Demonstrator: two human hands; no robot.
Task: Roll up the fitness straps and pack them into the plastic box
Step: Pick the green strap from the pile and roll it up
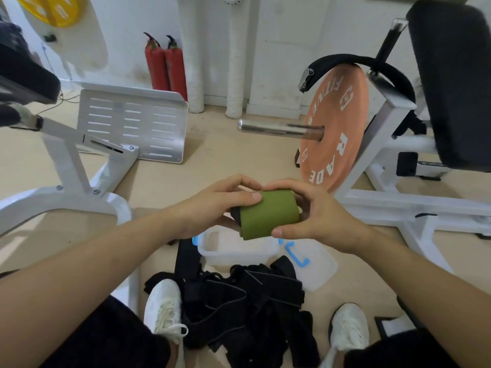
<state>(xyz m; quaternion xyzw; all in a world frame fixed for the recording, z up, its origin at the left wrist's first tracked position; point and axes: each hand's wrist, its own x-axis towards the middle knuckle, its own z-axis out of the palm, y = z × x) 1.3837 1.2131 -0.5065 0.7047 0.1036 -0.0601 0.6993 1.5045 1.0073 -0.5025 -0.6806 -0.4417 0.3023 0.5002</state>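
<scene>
Holding a rolled olive-green fabric fitness strap (pixel 268 215) in mid-air, right above the open translucent plastic box with blue clips (pixel 210 254) on the floor. Left hand (pixel 212 205) curled round the roll's left end, thumb pressing on top; right hand (pixel 316 213) curled round the right end, thumb pinning the lower edge. Dark inner layers showing at the left end.

Judging by the tight roll, at the close of the rolling step for this strap, with packing due. Next move likely calls for keeping the free edge pinned, lowering the roll into the box, and letting go only once wedged against a wall, to stop unrolling.

Nearer, between two white trainers (pixel 164 309), a tangled heap of black webbing straps (pixel 239 298), not yet rolled; beside the box, the clear flat lid (pixel 316 274).
</scene>
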